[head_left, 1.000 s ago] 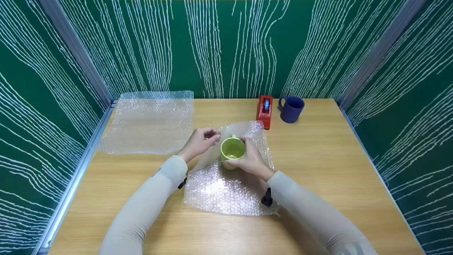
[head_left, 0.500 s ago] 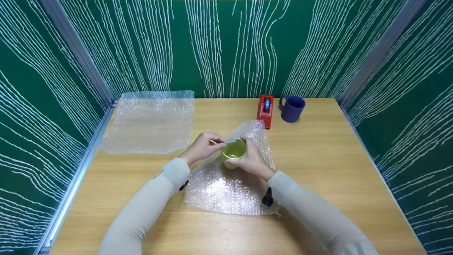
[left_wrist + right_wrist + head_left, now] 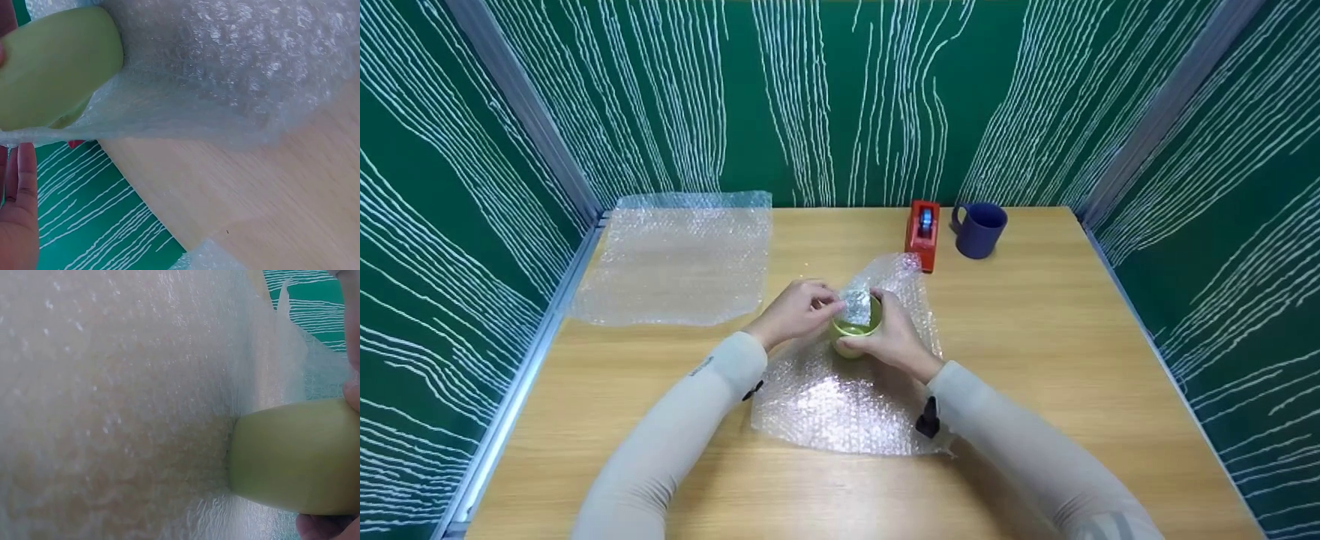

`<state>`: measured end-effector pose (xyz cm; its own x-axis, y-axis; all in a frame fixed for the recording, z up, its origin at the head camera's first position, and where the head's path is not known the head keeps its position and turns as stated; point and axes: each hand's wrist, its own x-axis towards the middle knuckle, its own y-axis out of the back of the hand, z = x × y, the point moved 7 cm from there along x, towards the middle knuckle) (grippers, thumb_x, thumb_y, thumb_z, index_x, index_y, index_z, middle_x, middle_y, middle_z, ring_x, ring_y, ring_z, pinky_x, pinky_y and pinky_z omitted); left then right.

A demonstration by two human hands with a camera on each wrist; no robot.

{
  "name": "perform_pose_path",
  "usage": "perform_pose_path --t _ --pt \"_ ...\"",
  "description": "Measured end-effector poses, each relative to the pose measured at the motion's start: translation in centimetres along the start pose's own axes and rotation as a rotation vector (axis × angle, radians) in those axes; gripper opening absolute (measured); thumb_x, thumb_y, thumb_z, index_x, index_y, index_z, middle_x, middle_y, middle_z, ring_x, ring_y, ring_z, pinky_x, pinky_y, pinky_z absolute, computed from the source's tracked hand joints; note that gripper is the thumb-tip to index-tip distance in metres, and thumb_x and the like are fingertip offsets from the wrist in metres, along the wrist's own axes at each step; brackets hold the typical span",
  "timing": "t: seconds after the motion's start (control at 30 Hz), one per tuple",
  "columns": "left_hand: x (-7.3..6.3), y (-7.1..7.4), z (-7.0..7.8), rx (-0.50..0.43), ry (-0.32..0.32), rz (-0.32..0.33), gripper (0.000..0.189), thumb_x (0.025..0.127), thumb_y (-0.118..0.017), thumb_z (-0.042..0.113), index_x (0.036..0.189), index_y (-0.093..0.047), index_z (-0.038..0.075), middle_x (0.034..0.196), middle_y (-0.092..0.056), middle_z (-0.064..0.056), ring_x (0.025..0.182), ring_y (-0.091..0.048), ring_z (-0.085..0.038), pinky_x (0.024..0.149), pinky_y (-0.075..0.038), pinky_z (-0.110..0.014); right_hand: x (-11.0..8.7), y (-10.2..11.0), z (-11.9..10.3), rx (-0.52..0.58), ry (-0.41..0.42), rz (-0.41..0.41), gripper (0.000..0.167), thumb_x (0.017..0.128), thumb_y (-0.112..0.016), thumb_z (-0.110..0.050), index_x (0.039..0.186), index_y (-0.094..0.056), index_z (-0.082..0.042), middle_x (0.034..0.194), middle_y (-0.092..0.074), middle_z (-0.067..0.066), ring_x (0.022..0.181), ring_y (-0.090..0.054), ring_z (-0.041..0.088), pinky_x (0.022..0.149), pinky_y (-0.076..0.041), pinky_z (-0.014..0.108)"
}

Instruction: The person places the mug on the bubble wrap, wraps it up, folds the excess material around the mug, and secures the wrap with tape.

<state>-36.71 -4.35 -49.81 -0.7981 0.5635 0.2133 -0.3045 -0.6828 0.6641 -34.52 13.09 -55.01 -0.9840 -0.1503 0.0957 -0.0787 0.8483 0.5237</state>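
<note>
A yellow-green mug [image 3: 856, 330] stands on a sheet of bubble wrap [image 3: 840, 412] in the middle of the table. My right hand [image 3: 894, 337] grips the mug from its right side, thumb at the front. My left hand [image 3: 802, 311] pinches the sheet's left edge and holds a corner of it over the mug's mouth, covering part of the opening. In the left wrist view the wrap rises beside the mug's side [image 3: 62, 67]. The right wrist view shows the mug's base [image 3: 242, 458] against the wrap. The mug's handle is hidden.
A second bubble wrap sheet [image 3: 682, 262] lies flat at the back left. Behind the mug stands a red tape dispenser [image 3: 921, 240], touched or overlapped by the wrap's far corner. A dark blue mug [image 3: 981, 231] stands right of it. Green walls enclose the wooden table [image 3: 1072, 337].
My left hand has taken the sheet's left edge and moved slightly right, folding its corner over the mug's mouth. My right hand and the mug stay almost still.
</note>
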Motion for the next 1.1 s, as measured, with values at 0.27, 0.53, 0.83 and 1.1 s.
perform_pose_path --t 0.27,0.53,0.83,1.1 --pt "0.9 0.3 -0.7 -0.047 0.09 0.124 0.024 0.099 -0.078 0.008 0.121 -0.076 -0.002 0.107 -0.078 -0.016 0.093 -0.073 -0.025 0.086 -0.064 -0.036 0.0 -0.1 0.0 0.005 0.0 -0.003 0.107 0.071 -0.102 -0.027 0.155 -0.043 0.005 0.148 -0.059 0.025 0.135 -0.06 0.041 0.119 -0.049 0.054" --pt "1.8 -0.4 -2.1 -0.12 0.227 0.042 0.048 0.094 -0.086 0.012 0.138 -0.071 0.002 0.122 -0.075 -0.013 0.096 -0.067 -0.02 0.085 -0.06 -0.031 -0.1 -0.2 0.2 -0.008 -0.037 -0.02 0.111 0.072 -0.102 -0.032 0.158 -0.041 0.002 0.15 -0.057 0.022 0.135 -0.059 0.04 0.117 -0.052 0.053" --pt "1.9 -1.1 -3.3 -0.286 0.327 0.056 0.035 0.092 -0.086 0.009 0.126 -0.079 0.008 0.12 -0.077 -0.01 0.106 -0.071 -0.027 0.091 -0.062 -0.033 0.0 -0.2 -0.1 0.014 -0.004 -0.022 0.109 0.071 -0.102 -0.034 0.156 -0.043 0.003 0.148 -0.058 0.023 0.133 -0.06 0.043 0.112 -0.054 0.053" --pt "1.8 -1.4 -3.6 -0.316 0.351 0.119 0.025 0.092 -0.083 0.005 0.118 -0.081 0.008 0.112 -0.077 -0.008 0.105 -0.071 -0.029 0.088 -0.062 -0.032 0.0 -0.2 -0.1 0.029 0.032 -0.015 0.106 0.071 -0.101 -0.032 0.153 -0.045 0.004 0.148 -0.057 0.029 0.135 -0.058 0.048 0.115 -0.051 0.057"
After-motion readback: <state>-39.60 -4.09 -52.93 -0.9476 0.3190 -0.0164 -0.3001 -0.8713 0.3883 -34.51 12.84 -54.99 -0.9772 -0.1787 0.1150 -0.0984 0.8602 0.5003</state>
